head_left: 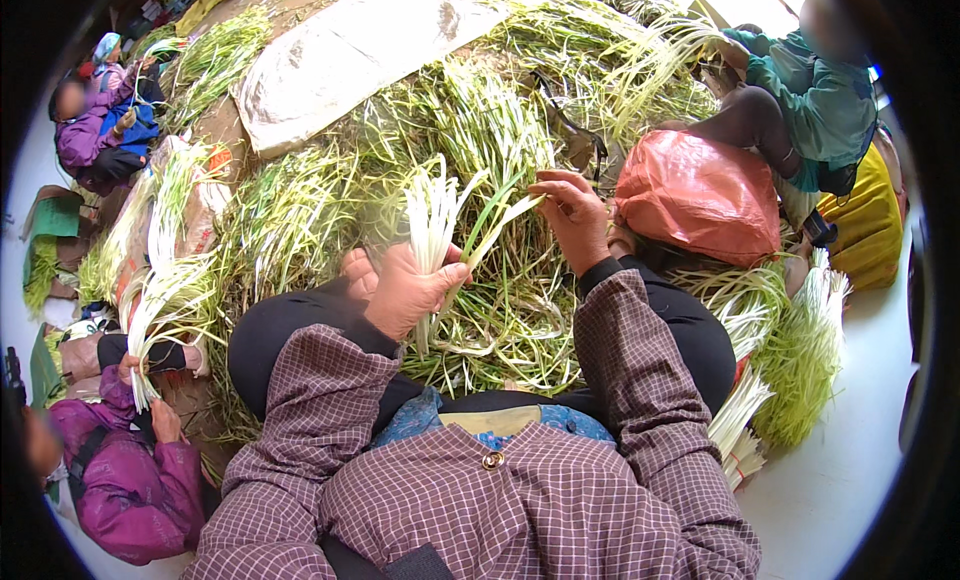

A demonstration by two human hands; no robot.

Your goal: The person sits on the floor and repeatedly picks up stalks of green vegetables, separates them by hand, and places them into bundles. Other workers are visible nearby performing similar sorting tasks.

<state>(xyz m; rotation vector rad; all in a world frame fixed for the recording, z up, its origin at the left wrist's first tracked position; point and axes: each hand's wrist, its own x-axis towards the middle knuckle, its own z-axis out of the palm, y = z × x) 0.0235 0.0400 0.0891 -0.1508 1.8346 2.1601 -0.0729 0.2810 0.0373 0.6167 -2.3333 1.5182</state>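
Note:
My left hand (412, 287) is closed around a small bunch of blanched chives (433, 218), with the white ends fanned upward. A green leaf and a yellowish stalk (495, 233) lean out of the same grip to the right. At that stalk's upper end, the thumb and fingertips of my right hand (576, 218) pinch it. Below both hands, loose chive leaves and trimmings (510, 340) lie between my crossed legs. My left palm and the bunch's lower part are partly hidden by the fingers.
A large heap of chives (480, 122) spreads ahead, partly under a white sheet (360, 55). An orange-red plastic sack (697, 197) sits by my right knee, near chive bundles (802, 355). A co-worker in purple (127, 475) holds chives at left; another in teal (814, 100) sits at right.

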